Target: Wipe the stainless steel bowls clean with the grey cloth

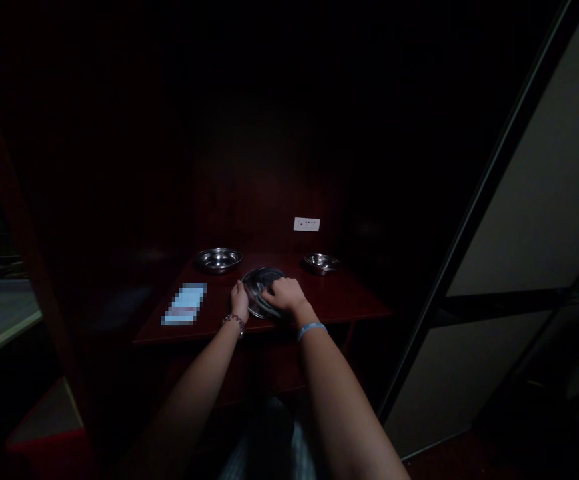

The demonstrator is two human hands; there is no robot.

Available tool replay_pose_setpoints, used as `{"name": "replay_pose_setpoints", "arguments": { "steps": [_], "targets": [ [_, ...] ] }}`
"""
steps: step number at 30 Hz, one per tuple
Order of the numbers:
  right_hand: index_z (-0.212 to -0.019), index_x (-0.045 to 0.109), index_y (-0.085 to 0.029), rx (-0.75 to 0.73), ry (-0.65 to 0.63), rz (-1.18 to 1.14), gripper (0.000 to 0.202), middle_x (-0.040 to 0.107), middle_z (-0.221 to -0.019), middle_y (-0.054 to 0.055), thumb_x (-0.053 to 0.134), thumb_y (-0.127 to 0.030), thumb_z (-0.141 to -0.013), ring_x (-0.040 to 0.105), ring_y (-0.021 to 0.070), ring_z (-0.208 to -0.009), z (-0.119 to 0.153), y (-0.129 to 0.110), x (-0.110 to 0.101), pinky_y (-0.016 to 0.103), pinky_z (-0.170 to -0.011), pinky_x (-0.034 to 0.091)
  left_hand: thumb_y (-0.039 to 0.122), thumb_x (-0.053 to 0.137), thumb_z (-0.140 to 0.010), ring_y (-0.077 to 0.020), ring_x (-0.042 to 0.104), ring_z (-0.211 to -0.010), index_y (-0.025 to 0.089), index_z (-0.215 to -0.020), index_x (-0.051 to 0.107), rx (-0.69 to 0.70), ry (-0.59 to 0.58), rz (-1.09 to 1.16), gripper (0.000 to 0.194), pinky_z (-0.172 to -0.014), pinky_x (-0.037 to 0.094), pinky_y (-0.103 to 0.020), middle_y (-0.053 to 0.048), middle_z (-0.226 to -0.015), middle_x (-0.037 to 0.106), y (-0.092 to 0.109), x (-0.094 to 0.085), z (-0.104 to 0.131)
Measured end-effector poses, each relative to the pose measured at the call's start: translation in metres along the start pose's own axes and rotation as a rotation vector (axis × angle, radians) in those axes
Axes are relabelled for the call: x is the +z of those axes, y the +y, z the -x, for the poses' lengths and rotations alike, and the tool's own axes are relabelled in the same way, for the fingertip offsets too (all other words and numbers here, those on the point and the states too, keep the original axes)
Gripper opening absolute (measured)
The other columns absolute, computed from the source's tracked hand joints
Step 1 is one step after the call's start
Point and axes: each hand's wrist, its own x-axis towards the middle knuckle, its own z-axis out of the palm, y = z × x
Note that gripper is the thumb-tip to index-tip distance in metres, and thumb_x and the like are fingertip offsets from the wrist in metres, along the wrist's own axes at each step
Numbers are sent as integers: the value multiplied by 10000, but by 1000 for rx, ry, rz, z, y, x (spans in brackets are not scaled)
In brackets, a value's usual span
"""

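Note:
In the head view a shiny metal basin (250, 285) sits near the front of the dark red table, between my hands. My left hand (240, 302), with a beaded bracelet at the wrist, is closed on the basin's left rim. Over the basin's right side, my right hand (287, 295) is curled into a fist on a dark greyish cloth (265, 305) that lies against the metal. A light blue band circles that wrist. The fingers of my right hand partly hide the cloth and the basin's right edge.
Behind on the table (349, 303) stand a wide metal bowl (219, 261) at left and a smaller metal bowl (321, 264) at right. A blurred-out bright phone-like rectangle (184, 305) lies front left. A white socket (306, 225) is on the back wall.

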Motion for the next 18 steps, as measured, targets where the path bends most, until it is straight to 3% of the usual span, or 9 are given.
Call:
{"name": "replay_pose_setpoints", "arguments": {
  "steps": [5,10,14,18],
  "targets": [
    [-1283,840,-71,-97,25,8,527,823,-1292,235,511,-458,-1142,793,306,-1234,-9,-23,-1,320,-1037,554,648,765,-926,-142,570,-647,213,-717,595,2,-20,30,511,-711,484,-290,27,-671,618,7,0,5],
    [-1286,835,-77,-88,29,3,495,821,-1286,242,531,-437,-1136,798,312,-1220,-10,-31,-2,334,-1010,569,592,748,-944,-138,563,-639,208,-696,581,-31,-17,45,487,-700,478,-279,26,-666,618,13,2,11],
    [-1259,844,-96,-3,66,-33,514,822,-1285,236,468,-434,-1165,802,301,-1219,-10,-29,-4,328,-982,579,528,706,-985,-140,572,-651,209,-720,581,-39,-11,53,434,-719,486,-279,33,-673,610,15,5,16],
    [-1261,846,-114,181,97,-65,516,828,-1263,234,422,-397,-1181,811,292,-1210,-12,-20,-2,332,-964,588,438,647,-1029,-176,641,-748,207,-758,634,-24,15,-15,357,-837,522,-322,-10,-757,672,15,6,15]
  ]
}}
